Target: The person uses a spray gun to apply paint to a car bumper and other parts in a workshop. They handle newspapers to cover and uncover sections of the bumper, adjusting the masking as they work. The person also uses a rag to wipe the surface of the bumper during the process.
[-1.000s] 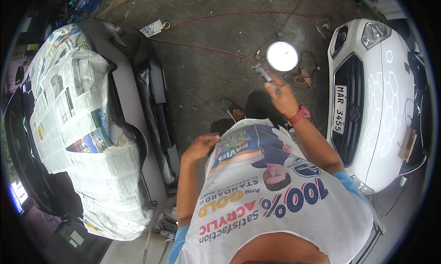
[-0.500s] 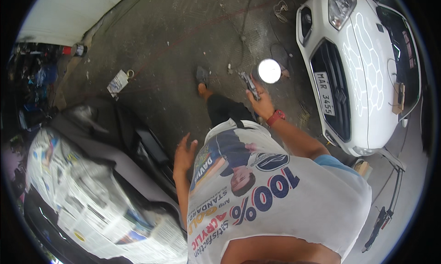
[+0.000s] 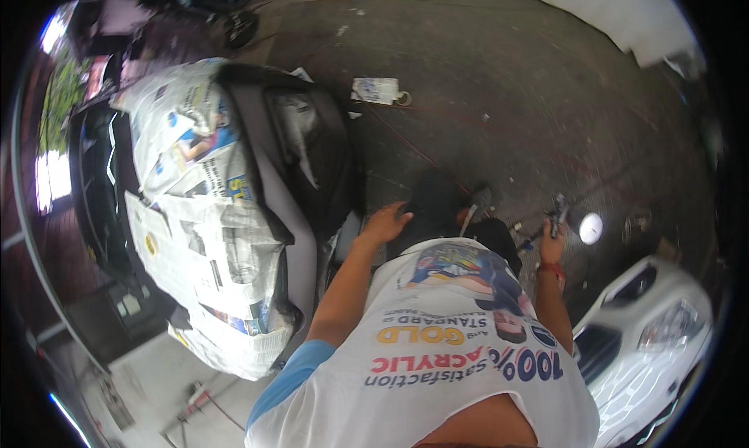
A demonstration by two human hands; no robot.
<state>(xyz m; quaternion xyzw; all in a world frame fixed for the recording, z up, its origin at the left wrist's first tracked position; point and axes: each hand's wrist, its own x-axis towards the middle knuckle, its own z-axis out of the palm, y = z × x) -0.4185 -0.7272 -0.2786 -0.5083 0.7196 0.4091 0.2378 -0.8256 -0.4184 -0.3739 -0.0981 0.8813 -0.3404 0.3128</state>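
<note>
My right hand (image 3: 552, 247), with a red band at the wrist, is closed around a metal spray gun (image 3: 557, 216). Beside the gun is its round cup (image 3: 591, 228), bright white on top. My left hand (image 3: 387, 223) is empty, its fingers loosely spread beside my dark trousers. Nearest to that hand is a car with a dark, matte front bumper (image 3: 300, 128); a gap separates them. Newspaper sheets (image 3: 183, 237) cover the hood of this car.
A white car (image 3: 651, 362) with a honeycomb reflection stands at the lower right. On the dark floor ahead lie a pale sheet (image 3: 374, 90) and a tape roll (image 3: 403, 99). A thin red hose (image 3: 409, 145) crosses the floor. A white panel (image 3: 601, 15) rises at the far right.
My view has swung left: the newspaper-covered car now fills more of the left side, and the white car has shifted to the lower right. The spray gun stays in my right hand.
</note>
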